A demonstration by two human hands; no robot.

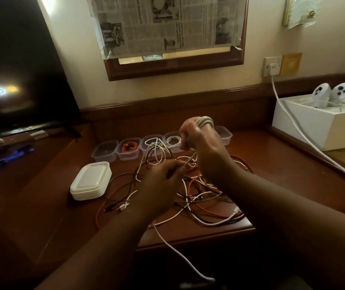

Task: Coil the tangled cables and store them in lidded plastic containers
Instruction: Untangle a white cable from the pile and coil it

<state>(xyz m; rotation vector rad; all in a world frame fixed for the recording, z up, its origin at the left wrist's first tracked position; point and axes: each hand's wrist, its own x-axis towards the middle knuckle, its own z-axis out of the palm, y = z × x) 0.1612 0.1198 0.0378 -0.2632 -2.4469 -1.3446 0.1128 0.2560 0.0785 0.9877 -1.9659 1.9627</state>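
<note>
White cable (180, 256) trails off the near edge of the wooden desk (272, 185), its end hanging closest to the camera. Behind it, a tangle of cables (198, 197), red, black and white, is spread on the desk directly under both forearms.

Left hand (163, 174) hovers above the tangle, fingers curled, pinching a pale cable strand (189, 162) between thumb and fingertips. That strand runs up and right to the right hand (201, 141), which is raised higher and farther back. Right hand is wrapped in a coil of grey-white cable (206, 121); several loops sit around the fingers, and the hand grips them.

Left of the tangle, a stack of white lids (91, 181) rests flat on the desk, just beside the outer black strands.

Farther back, a row of clear plastic containers (104, 150) stands side by side, open. One holds a red cable coil (129, 147), two hold white coils; the rightmost is partly hidden by the right hand.

Beyond: dark screen (21, 70) at left, white box (313, 124) at right, newspaper-covered frame (167, 28) on the wall.
</note>
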